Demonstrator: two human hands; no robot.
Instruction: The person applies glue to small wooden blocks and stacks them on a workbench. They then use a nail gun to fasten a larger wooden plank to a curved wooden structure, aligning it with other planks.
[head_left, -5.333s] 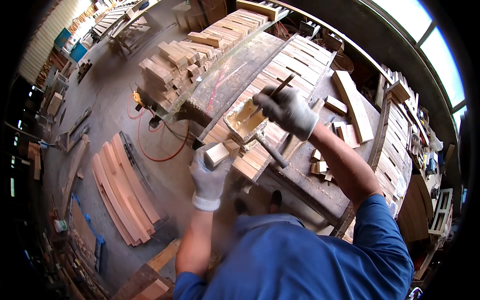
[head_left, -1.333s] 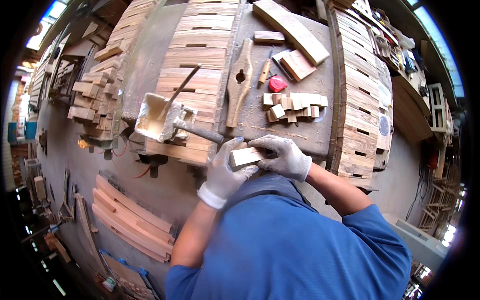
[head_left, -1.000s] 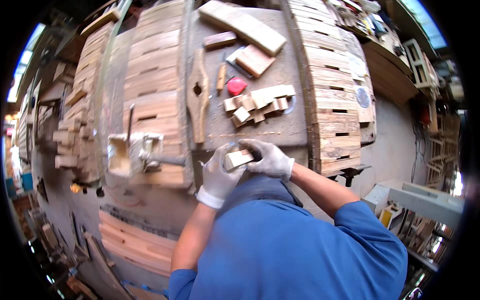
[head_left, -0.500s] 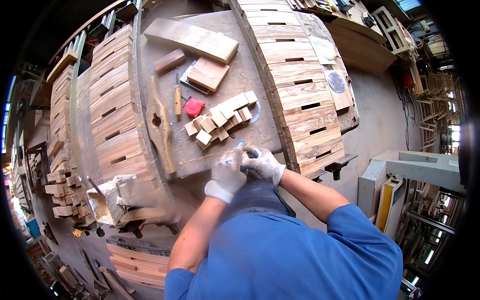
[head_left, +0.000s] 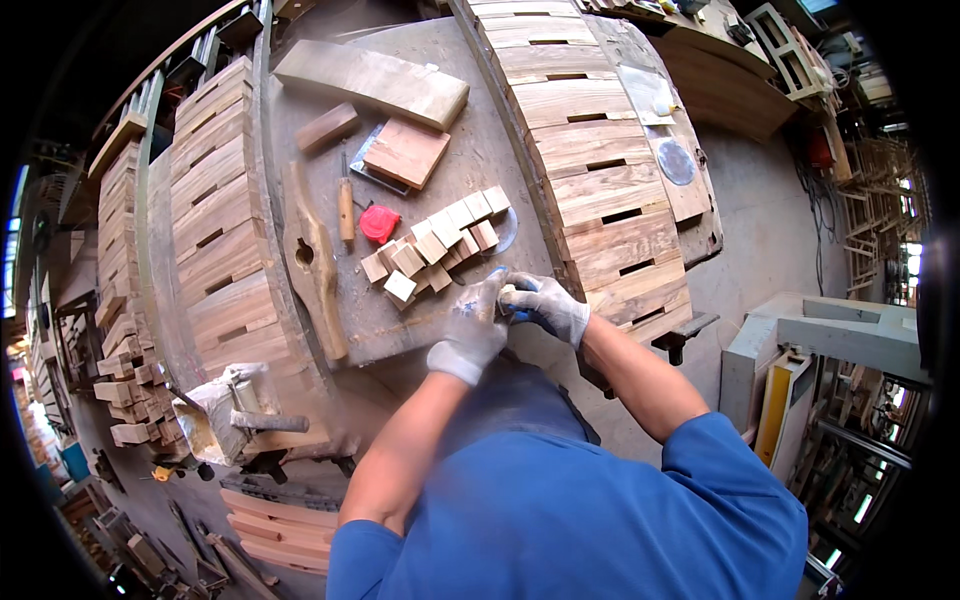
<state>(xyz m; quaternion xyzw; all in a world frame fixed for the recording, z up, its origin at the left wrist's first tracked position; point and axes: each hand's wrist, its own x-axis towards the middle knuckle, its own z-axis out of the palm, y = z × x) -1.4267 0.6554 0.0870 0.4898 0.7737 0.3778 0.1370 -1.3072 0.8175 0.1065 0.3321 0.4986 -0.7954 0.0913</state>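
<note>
My left hand and my right hand, both in whitish work gloves with blue marks, meet over the near edge of the bench. Their fingers are closed against each other. A small pale bit shows between the fingertips, but I cannot make out what it is. Just beyond my hands lies a cluster of small wooden blocks, several of them in a slanting row. Left of the cluster are a red tape measure and a wood-handled chisel.
Rows of slotted wooden boards stand left and right of the bench. A long curved wooden piece, a thick plank and a square board lie on it. A glue-smeared white container stands at the left row's near end.
My two hands have moved slightly right and up in the picture, still together, with the right hand turned more over. The view has shifted a little; the blocks and tools lie as before.
</note>
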